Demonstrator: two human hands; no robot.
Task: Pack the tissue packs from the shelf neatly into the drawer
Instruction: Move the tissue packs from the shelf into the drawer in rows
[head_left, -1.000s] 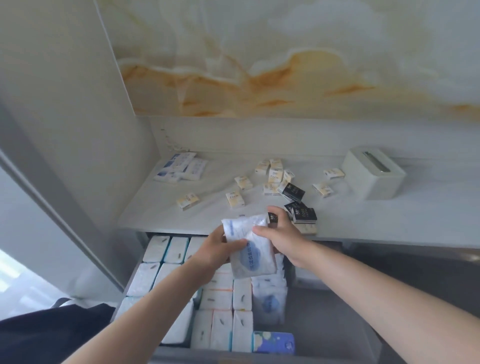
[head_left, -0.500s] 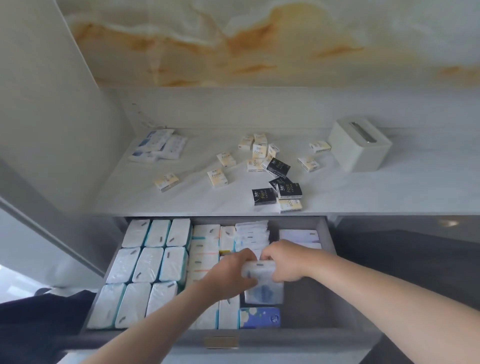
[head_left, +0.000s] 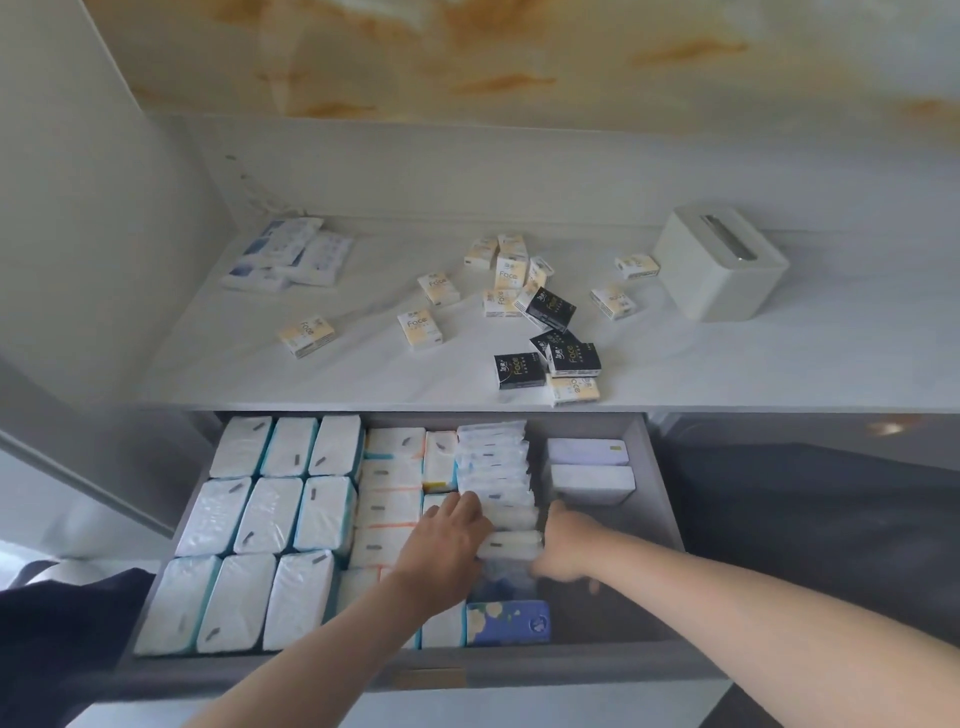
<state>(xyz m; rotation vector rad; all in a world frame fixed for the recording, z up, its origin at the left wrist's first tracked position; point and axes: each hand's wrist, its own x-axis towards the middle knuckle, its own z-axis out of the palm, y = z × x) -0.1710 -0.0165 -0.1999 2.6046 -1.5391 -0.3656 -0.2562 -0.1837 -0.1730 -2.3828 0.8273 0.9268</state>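
In the open drawer (head_left: 662, 499) below the shelf (head_left: 363, 379), both hands meet at one soft tissue pack (head_left: 511, 543), which stands on edge at the near end of a row of like packs (head_left: 493, 462). The left hand (head_left: 447, 545) curls round the pack's left end. The right hand (head_left: 563, 551) sits against its right end, but it is blurred, so whether it grips or only presses cannot be told. Holding both ends probably keeps the limp wrapper upright and square to the row, so that it slots in without folding over. Bigger white packs (head_left: 270, 519) fill the drawer's left side in tidy blocks, and a blue flowered pack (head_left: 509, 623) lies at the front. On the shelf, small cream packs (head_left: 421, 327), black packs (head_left: 550, 309) and flat blue-and-white packs (head_left: 291, 254) lie scattered, so much of the packing looks not yet done. A tissue box (head_left: 719, 265) stands to the right.
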